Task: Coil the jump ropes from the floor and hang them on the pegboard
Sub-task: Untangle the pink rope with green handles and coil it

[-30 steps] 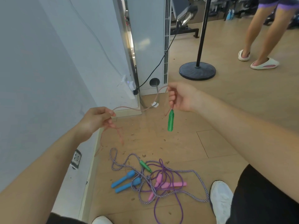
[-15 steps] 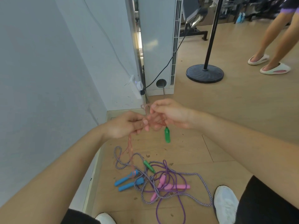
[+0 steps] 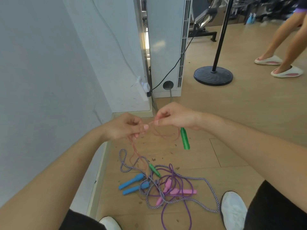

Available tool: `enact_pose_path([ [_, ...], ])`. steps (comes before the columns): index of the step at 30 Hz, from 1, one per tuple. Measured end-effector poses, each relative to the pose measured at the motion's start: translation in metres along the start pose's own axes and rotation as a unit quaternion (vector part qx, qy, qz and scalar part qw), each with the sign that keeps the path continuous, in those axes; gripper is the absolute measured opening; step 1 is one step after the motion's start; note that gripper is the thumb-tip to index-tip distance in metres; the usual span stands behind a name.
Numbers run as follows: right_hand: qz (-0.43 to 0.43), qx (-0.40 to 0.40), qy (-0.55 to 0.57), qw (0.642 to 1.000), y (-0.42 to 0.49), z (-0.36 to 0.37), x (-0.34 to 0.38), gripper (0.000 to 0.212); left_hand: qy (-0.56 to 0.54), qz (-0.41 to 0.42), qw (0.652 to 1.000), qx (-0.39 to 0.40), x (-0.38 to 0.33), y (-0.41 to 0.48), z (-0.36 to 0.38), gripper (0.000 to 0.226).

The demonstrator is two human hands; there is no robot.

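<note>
Dead centre of the frame, the thin pink rope [image 3: 150, 123] is stretched short between two hands held close together but not touching. The left hand [image 3: 126, 127] has its fingers curled in, pinching the rope against the thumb, and from it the strand drops straight down to the tangle on the wooden floor [image 3: 232, 113]. The right hand [image 3: 176, 117] pinches the same rope between thumb and forefinger; a slack loop sags beneath it, and one green handle [image 3: 185, 138] dangles in the air just below that hand. Down in the lower centre lies the heap: a second green handle [image 3: 154, 170], two blue handles [image 3: 131, 180] side by side on the left of the pile, and at least two pink handles [image 3: 182, 191] half buried under cord. Two more ropes are knotted through it all, one purple-and-white striped rope [image 3: 153, 184] and one plain purple rope [image 3: 162, 216]. A white shoe [image 3: 232, 209] stands just right of the pile, another peeks in at the bottom edge. Top centre, a white tower unit [image 3: 166, 47] with a black cable; upper right, a black round stand base [image 3: 213, 75] and another person's two feet in slippers [image 3: 269, 60].
</note>
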State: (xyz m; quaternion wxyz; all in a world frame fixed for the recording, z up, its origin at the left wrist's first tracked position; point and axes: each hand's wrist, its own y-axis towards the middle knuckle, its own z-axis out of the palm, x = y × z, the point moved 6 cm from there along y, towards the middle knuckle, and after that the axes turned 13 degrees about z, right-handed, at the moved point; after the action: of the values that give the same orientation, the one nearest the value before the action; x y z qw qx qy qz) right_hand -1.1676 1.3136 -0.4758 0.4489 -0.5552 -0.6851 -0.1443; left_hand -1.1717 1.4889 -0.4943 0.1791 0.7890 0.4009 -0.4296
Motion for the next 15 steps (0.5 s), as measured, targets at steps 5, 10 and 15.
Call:
enact_pose_path([
  [5, -0.014, -0.17, 0.211, 0.963, -0.003, -0.045, -0.003, 0.016, 0.052, -0.049, 0.996, 0.055, 0.036, -0.011, -0.011, 0.029],
  [10, 0.081, -0.305, 0.406, 0.858, 0.004, -0.073, -0.039, 0.011, 0.152, -0.123, 0.977, 0.081, 0.064, -0.019, -0.023, 0.024],
  [15, 0.117, -0.258, 0.423, 0.861, 0.009, -0.067, -0.045, 0.01, 0.052, -0.055, 0.994, -0.077, 0.051, -0.014, -0.037, 0.017],
])
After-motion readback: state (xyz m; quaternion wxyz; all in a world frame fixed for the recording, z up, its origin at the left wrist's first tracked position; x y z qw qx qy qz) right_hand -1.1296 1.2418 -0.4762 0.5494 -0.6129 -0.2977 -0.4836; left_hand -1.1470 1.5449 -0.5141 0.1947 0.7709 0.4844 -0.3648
